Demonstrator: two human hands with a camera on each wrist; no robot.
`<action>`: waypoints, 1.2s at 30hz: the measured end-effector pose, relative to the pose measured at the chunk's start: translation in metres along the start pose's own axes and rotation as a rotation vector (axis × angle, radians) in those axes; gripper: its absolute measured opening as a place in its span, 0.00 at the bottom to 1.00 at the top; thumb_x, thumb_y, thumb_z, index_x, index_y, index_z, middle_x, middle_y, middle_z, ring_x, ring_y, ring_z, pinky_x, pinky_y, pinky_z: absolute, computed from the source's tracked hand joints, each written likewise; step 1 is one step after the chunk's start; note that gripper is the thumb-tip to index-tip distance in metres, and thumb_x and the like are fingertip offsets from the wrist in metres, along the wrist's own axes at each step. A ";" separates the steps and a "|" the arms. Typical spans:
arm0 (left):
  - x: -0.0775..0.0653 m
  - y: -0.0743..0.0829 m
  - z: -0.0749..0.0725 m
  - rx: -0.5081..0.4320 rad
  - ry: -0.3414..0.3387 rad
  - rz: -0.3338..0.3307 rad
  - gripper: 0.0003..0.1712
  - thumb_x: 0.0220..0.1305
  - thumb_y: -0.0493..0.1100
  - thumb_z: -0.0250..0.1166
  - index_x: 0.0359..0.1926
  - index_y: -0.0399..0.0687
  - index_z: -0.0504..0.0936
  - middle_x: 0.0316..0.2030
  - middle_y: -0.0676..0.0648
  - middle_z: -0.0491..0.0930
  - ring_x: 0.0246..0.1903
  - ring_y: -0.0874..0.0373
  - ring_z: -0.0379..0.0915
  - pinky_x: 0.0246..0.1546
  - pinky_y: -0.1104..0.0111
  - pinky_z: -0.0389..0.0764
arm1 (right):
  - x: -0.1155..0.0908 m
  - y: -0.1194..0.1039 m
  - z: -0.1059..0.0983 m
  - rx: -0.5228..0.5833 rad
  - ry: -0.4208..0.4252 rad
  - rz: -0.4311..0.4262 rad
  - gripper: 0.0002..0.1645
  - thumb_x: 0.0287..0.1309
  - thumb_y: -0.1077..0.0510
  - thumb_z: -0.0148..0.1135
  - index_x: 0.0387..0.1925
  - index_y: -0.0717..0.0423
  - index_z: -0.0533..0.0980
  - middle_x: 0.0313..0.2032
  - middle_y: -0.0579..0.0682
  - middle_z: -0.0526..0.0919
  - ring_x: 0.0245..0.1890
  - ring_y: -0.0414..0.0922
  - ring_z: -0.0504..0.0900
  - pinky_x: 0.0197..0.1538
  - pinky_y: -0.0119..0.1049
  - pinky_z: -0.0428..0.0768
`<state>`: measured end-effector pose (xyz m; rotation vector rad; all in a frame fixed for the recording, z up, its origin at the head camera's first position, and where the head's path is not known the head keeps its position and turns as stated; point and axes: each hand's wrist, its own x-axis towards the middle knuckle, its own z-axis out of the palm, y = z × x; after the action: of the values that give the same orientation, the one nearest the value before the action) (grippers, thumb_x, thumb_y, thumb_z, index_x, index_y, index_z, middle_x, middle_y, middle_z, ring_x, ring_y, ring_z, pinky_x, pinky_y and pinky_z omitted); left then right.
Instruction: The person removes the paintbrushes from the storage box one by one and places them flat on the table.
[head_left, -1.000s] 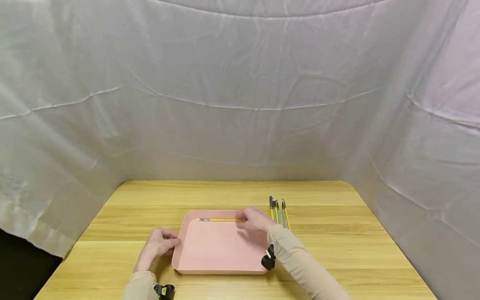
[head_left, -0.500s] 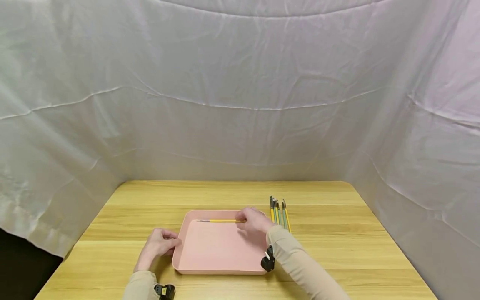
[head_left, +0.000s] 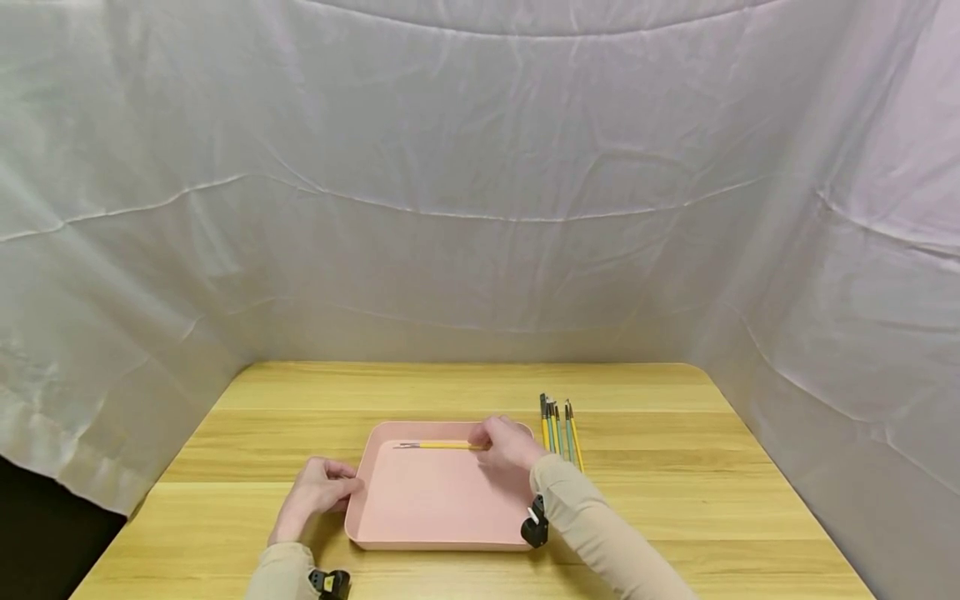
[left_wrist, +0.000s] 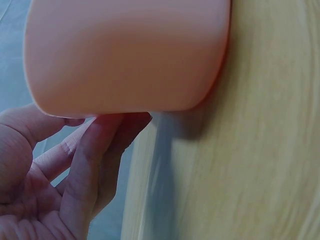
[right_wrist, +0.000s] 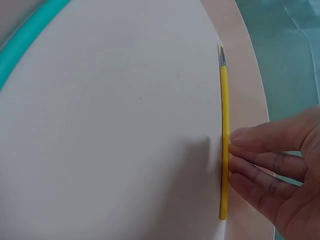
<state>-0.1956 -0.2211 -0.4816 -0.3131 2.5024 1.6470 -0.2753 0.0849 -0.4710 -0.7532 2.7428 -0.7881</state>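
A pink tray [head_left: 427, 517] lies on the wooden table. My left hand [head_left: 315, 496] pinches its left rim, thumb at the top edge and fingers against the outer wall in the left wrist view. Inside the tray, near its far wall, lies a yellow paintbrush [right_wrist: 224, 120], bristles pointing left in the head view. My right hand [head_left: 506, 444] is at the handle's right end. In the right wrist view, thumb and fingertips [right_wrist: 240, 137] meet the handle from one side, fairly straight, not wrapped round it.
Several more paintbrushes [head_left: 558, 429], with yellow and green handles, lie side by side on the table [head_left: 660, 467] just right of the tray, partly behind my right forearm. Grey cloth [head_left: 480, 275] hangs round the back and sides.
The paintbrush has shifted slightly toward me and rolled, so its bristles look narrower. My right hand has moved a little with it. My left hand stays at the tray's rim.
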 end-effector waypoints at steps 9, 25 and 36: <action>0.000 -0.001 0.000 0.017 0.012 0.000 0.12 0.53 0.29 0.68 0.38 0.23 0.83 0.24 0.45 0.85 0.25 0.56 0.83 0.27 0.65 0.88 | 0.003 -0.003 0.004 0.029 0.013 -0.020 0.15 0.49 0.74 0.68 0.41 0.61 0.86 0.35 0.53 0.88 0.36 0.42 0.80 0.42 0.32 0.81; -0.001 -0.001 0.000 -0.004 -0.001 -0.004 0.12 0.53 0.29 0.67 0.39 0.22 0.83 0.25 0.46 0.85 0.26 0.56 0.83 0.28 0.65 0.89 | 0.008 -0.006 0.011 -0.020 0.025 -0.033 0.16 0.47 0.79 0.58 0.30 0.60 0.84 0.30 0.51 0.86 0.30 0.41 0.74 0.33 0.27 0.73; 0.001 -0.001 0.000 0.000 -0.003 0.002 0.12 0.54 0.29 0.68 0.39 0.22 0.82 0.25 0.45 0.85 0.26 0.56 0.83 0.28 0.65 0.89 | 0.009 -0.006 0.012 -0.094 -0.004 -0.036 0.19 0.45 0.79 0.56 0.30 0.57 0.85 0.28 0.47 0.84 0.28 0.37 0.72 0.33 0.26 0.72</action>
<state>-0.1959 -0.2210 -0.4825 -0.3085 2.5011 1.6475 -0.2765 0.0710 -0.4786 -0.8241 2.7871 -0.6676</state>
